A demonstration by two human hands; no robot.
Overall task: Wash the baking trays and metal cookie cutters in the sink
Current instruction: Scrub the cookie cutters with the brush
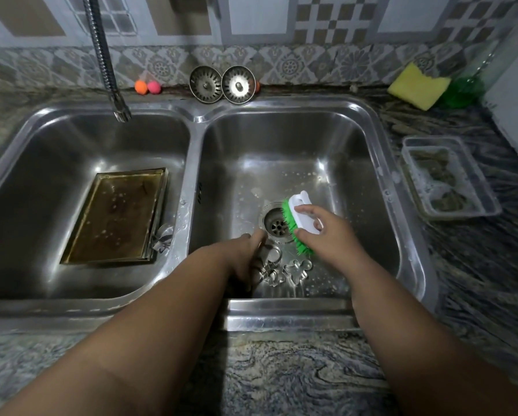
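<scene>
A brown baking tray (pixel 116 217) lies flat in the left basin of the steel double sink (pixel 194 181), with a metal cookie cutter (pixel 163 238) at its right corner. In the right basin, several metal cookie cutters (pixel 296 270) lie near the front wall, one shaped like a figure. My left hand (pixel 245 259) rests among them, fingers closed on a round cutter (pixel 271 253). My right hand (pixel 320 232) grips a white scrub brush with green bristles (pixel 296 219) just right of the drain (pixel 277 225).
A flexible tap (pixel 107 58) hangs over the left basin. Two sink strainers (pixel 221 84) lean on the back wall beside small orange and pink balls (pixel 147 87). On the right counter sit a yellow sponge (pixel 418 85), a green soap bottle (pixel 464 91) and a clear plastic tub (pixel 448 177).
</scene>
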